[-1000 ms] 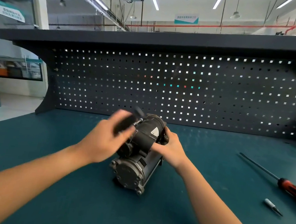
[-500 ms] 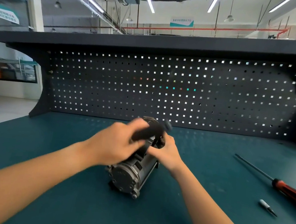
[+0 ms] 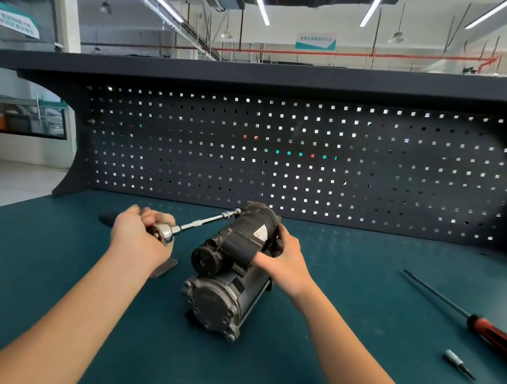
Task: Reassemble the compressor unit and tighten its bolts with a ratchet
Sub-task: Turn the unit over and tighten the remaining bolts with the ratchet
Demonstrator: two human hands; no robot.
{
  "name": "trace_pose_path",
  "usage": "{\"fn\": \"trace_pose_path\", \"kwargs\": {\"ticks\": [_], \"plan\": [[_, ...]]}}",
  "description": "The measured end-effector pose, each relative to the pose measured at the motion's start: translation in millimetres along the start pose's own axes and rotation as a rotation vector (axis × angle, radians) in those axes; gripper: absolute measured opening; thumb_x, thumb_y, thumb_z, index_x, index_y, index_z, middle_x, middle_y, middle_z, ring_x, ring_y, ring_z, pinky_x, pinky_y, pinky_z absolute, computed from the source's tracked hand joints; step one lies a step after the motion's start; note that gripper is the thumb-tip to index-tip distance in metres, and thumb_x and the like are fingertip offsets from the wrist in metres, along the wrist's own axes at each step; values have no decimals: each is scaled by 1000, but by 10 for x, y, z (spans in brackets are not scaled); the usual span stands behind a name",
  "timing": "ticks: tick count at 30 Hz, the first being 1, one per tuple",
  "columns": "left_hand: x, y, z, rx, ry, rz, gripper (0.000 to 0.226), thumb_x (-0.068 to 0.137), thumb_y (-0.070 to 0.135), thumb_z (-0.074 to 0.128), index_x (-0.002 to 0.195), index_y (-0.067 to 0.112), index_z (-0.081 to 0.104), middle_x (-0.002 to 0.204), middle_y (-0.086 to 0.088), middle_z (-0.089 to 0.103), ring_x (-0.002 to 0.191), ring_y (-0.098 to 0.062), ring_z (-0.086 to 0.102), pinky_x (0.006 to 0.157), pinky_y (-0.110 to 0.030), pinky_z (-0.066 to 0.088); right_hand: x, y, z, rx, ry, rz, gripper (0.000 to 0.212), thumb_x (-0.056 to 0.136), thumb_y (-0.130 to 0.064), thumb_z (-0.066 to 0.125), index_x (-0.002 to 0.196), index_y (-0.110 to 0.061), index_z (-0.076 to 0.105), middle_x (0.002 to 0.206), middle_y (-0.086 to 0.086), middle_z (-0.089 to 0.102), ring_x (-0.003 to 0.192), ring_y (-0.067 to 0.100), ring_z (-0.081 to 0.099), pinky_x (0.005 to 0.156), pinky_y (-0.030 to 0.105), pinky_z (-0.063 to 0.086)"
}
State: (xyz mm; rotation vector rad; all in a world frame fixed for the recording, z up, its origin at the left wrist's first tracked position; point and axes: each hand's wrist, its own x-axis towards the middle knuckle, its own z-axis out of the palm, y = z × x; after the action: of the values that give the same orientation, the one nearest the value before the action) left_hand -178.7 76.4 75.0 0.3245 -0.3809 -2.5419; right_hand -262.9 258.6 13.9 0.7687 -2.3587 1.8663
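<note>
The dark grey compressor unit (image 3: pixel 231 271) lies on its side in the middle of the teal bench, its round bolted end cap facing me. My left hand (image 3: pixel 139 236) grips the head end of a chrome ratchet (image 3: pixel 194 224) just left of the unit. The ratchet's extension bar slants up to the right, and its socket sits on the unit's upper far end. The black handle pokes out behind my left hand. My right hand (image 3: pixel 282 262) grips the right side of the compressor's upper housing.
A small flat metal bracket (image 3: pixel 164 268) lies on the bench under my left wrist. At the right lie a long red-handled screwdriver (image 3: pixel 482 328) and a small loose bit (image 3: pixel 459 363). A perforated dark back panel (image 3: pixel 296 158) closes the far edge of the bench.
My left hand has swung the ratchet from above the unit out to the left, so the extension bar now shows. My right hand has stayed on the housing.
</note>
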Motion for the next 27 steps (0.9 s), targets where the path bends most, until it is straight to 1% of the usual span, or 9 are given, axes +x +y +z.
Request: {"fn": "trace_pose_path", "kwargs": {"ticks": [3,6,11,13,15,18,21,24,27], "plan": [[32,-21,-5,90,-49,22,30,100,19,38,71,14,41,35,9,26,28,-4,25,33,-13,28,9,-2,15,11,7,-13,80,52,-45,73,125,-24,50,128,6,47,118,18,49,105,41,40],[-41,-75,44,448,-274,290,22,98,11,38,80,17,47,37,10,25,29,-5,20,34,-13,23,6,-11,25,15,14,-20,89,44,-52,72,126,-22,51,127,7,51,119,20,50,105,42,40],[-273,-118,12,1861,-1272,1023,19,79,28,45,98,31,45,60,-8,62,50,-22,51,50,-31,42,14,-24,14,6,26,-44,79,46,-46,71,118,-19,54,124,14,53,119,27,50,104,45,40],[-228,-97,-42,2022,-1451,1315,31,72,30,38,102,34,40,56,-5,62,45,-21,53,45,-25,42,24,-7,-6,-5,9,-51,74,52,-43,71,119,-19,53,125,14,52,117,26,52,103,45,41],[-253,-90,-98,1740,-1233,1192,19,80,27,43,98,31,47,50,4,57,39,-13,46,43,-23,40,34,12,-8,-15,1,-46,76,48,-48,70,118,-23,54,125,11,52,118,22,50,103,42,41],[-110,-87,-139,848,-464,568,19,99,18,42,82,20,50,39,9,32,32,-6,27,36,-17,31,27,5,5,-8,3,-34,76,47,-49,70,117,-26,54,125,6,51,116,17,51,104,41,41],[0,15,-111,144,-13,28,34,97,8,31,64,14,36,42,6,30,33,-7,30,40,-13,34,27,4,5,-4,0,-39,70,53,-44,72,118,-27,54,126,5,49,116,17,50,105,41,40],[54,43,11,31,-36,-63,34,95,5,31,63,16,29,34,7,26,27,-5,26,36,-11,29,24,9,-1,-15,6,-47,69,53,-45,73,117,-28,53,125,4,47,113,14,50,103,36,41],[-90,-46,159,447,-310,252,26,97,8,41,73,17,40,36,11,28,28,-4,23,32,-13,24,18,14,2,-22,6,-43,76,43,-56,69,113,-30,54,117,-2,43,104,0,46,89,20,41]]}}
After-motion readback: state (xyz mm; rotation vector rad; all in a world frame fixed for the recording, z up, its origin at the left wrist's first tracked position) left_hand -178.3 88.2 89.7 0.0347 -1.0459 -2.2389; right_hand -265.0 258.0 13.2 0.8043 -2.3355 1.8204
